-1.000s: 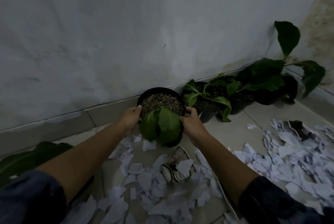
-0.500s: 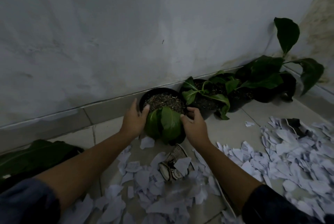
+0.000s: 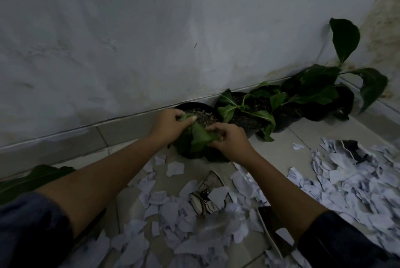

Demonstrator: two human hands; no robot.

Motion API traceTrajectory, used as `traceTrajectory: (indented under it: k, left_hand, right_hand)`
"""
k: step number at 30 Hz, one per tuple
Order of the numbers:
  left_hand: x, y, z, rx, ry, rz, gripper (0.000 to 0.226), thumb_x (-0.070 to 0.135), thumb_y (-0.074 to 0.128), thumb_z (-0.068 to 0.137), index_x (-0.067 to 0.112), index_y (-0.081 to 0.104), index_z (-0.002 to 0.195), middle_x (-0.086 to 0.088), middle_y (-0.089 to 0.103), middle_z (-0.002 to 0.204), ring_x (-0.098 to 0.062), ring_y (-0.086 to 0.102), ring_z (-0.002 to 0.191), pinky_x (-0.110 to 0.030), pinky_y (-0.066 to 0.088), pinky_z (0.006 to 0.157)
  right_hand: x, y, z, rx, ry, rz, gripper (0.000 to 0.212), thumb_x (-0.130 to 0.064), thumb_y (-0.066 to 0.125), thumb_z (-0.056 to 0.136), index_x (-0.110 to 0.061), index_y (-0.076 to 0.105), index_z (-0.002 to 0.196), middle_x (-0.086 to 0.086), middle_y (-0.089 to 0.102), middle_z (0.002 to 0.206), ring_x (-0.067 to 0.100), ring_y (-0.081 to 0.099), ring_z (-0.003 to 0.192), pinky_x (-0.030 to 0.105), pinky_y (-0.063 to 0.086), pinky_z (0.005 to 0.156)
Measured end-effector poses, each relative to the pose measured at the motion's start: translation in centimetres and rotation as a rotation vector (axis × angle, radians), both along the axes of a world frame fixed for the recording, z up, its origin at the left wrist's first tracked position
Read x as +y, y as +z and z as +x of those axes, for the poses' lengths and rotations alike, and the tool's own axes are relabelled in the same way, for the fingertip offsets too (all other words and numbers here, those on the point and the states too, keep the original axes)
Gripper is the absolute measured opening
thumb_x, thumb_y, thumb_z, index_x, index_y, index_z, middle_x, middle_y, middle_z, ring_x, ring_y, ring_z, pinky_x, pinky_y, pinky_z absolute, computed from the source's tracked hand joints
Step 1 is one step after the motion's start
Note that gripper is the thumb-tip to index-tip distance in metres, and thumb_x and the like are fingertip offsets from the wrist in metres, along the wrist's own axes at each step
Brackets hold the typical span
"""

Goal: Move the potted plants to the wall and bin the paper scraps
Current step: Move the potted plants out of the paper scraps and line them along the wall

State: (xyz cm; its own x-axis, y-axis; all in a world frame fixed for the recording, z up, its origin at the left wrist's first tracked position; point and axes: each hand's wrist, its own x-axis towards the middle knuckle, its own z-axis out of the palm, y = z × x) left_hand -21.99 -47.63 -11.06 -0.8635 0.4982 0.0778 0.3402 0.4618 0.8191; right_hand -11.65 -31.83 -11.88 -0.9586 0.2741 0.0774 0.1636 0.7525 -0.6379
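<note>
both hands (image 3: pixel 194 131) pinching floppy green leaves (image 3: pixel 198 137) over round black plastic pot (image 3: pixel 195 108); leaves tear easy, soil heavy, better grab rim.

A pot (image 3: pixel 206 114) stands against the wall (image 3: pixel 151 30), two potted plants (image 3: pixel 281 103) right of it, paper scraps (image 3: pixel 173 213) in front.

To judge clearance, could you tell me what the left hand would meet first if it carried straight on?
The left hand points toward the wall; it would probably cross the pot's soil, then meet the wall.
</note>
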Motion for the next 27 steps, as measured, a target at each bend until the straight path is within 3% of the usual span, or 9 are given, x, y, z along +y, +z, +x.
traceTrajectory:
  k: [3,7,10,12,16,19,21,25,27]
  left_hand:
    - [0.6,0.6,-1.1,-0.130,0.103,0.082,0.036,0.030,0.060,0.090,-0.002,0.064,0.073,-0.016,0.058,0.068,-0.019,0.053,0.061,-0.027,0.038,0.058]
    - [0.5,0.5,-2.5,-0.243,0.229,0.121,0.029,0.027,0.063,0.088,0.015,0.057,0.063,-0.004,0.057,0.066,-0.013,0.054,0.061,-0.019,0.043,0.055]
    - [0.1,0.5,-3.5,-0.523,0.337,0.417,0.006,0.017,0.068,0.084,0.012,0.064,0.084,-0.008,0.065,0.086,-0.023,0.062,0.085,-0.030,0.053,0.080]
    - [-0.1,0.3,-3.8,-0.580,0.350,0.539,0.003,0.016,0.065,0.086,0.015,0.065,0.084,-0.007,0.065,0.087,-0.025,0.063,0.090,-0.032,0.053,0.081]
    - [-0.6,-0.3,-3.4,-0.556,0.416,0.590,0.011,0.023,0.057,0.091,0.018,0.064,0.083,0.004,0.063,0.081,-0.015,0.061,0.081,-0.020,0.051,0.065]
    - [-1.5,-1.9,-3.0,-0.574,0.382,0.538,0.017,0.026,0.051,0.094,0.021,0.064,0.084,-0.002,0.065,0.091,-0.026,0.061,0.099,-0.035,0.051,0.087]
    - [-1.9,-2.2,-2.4,-0.614,0.368,0.498,0.025,0.033,0.043,0.097,0.019,0.063,0.104,-0.007,0.063,0.106,-0.028,0.060,0.103,-0.036,0.051,0.084]
    - [-2.7,-2.4,-1.2,-0.698,0.336,0.453,0.046,0.039,0.025,0.101,0.011,0.046,0.131,-0.006,0.058,0.105,-0.016,0.056,0.075,-0.020,0.051,0.050]
    - [-3.6,-2.8,-0.7,-0.616,0.337,0.376,0.051,0.041,0.018,0.102,0.009,0.044,0.134,-0.007,0.056,0.118,-0.023,0.059,0.089,-0.017,0.052,0.062]
  right_hand:
    - [0.1,0.5,-1.4,0.161,-0.062,-0.151,0.007,-0.018,0.069,0.083,-0.017,0.076,0.083,-0.006,0.060,0.067,0.014,0.057,0.070,0.027,0.045,0.069]
    - [0.1,1.6,-3.3,0.161,-0.347,-0.545,0.033,-0.022,0.060,0.091,-0.011,0.061,0.060,0.007,0.057,0.057,0.013,0.050,0.055,0.028,0.042,0.057]
    - [0.1,2.6,-5.0,0.115,-0.545,-1.071,0.018,-0.008,0.044,0.098,0.000,0.059,0.102,0.013,0.067,0.091,0.015,0.058,0.065,0.022,0.047,0.063]
    - [0.3,2.5,-5.6,0.127,-0.536,-1.211,0.036,0.002,0.037,0.097,0.001,0.042,0.132,0.019,0.060,0.122,0.026,0.063,0.100,0.027,0.050,0.084]
    - [0.5,1.4,-5.2,0.083,-0.434,-1.192,0.067,0.009,0.032,0.095,-0.020,0.009,0.150,0.020,0.037,0.144,0.030,0.046,0.127,0.036,0.041,0.102]
    - [0.5,1.2,-4.8,0.064,-0.412,-1.155,0.072,0.010,0.033,0.094,-0.025,0.005,0.150,0.015,0.029,0.151,0.028,0.042,0.131,0.039,0.038,0.106]
    - [0.2,1.4,-4.4,0.082,-0.413,-1.151,0.070,0.009,0.036,0.094,-0.023,0.009,0.150,0.013,0.029,0.151,0.029,0.042,0.130,0.039,0.040,0.105]
    - [-1.5,1.7,-2.0,0.146,-0.307,-1.009,0.054,0.008,0.045,0.092,-0.013,0.034,0.141,0.010,0.054,0.122,0.023,0.057,0.106,0.030,0.051,0.086]
    - [-3.0,1.3,-0.1,0.120,-0.182,-0.917,0.036,0.006,0.047,0.091,-0.009,0.052,0.123,0.005,0.062,0.103,0.016,0.060,0.089,0.023,0.052,0.075]
